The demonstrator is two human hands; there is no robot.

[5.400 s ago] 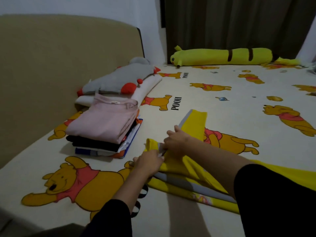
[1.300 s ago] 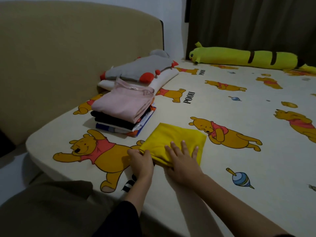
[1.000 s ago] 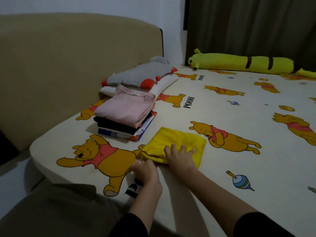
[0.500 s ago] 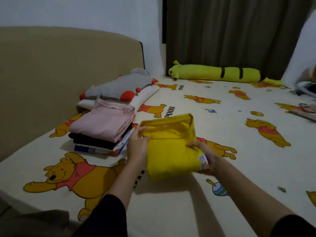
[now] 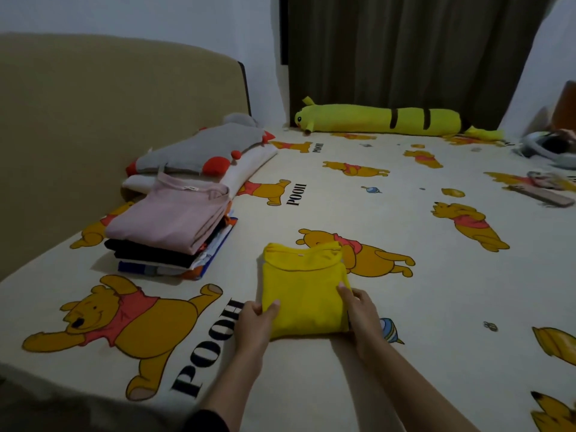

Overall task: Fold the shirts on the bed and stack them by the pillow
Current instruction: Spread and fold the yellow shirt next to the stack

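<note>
A folded yellow shirt lies flat on the bed, collar towards the far side. My left hand grips its near left corner, thumb on top. My right hand grips its near right edge the same way. To the left stands a stack of folded shirts with a pink one on top and black and blue-white ones below. Behind the stack lies a white pillow with a grey plush on it.
A tan headboard rises on the left. A long yellow plush lies along the far edge under dark curtains. Small items and a grey object sit at the far right. The sheet carries a cartoon bear print.
The yellow shirt, pressed flat earlier, was lifted and turned half a second ago; now it lies on the sheet again, collar far side, with both hands at its near corners.
</note>
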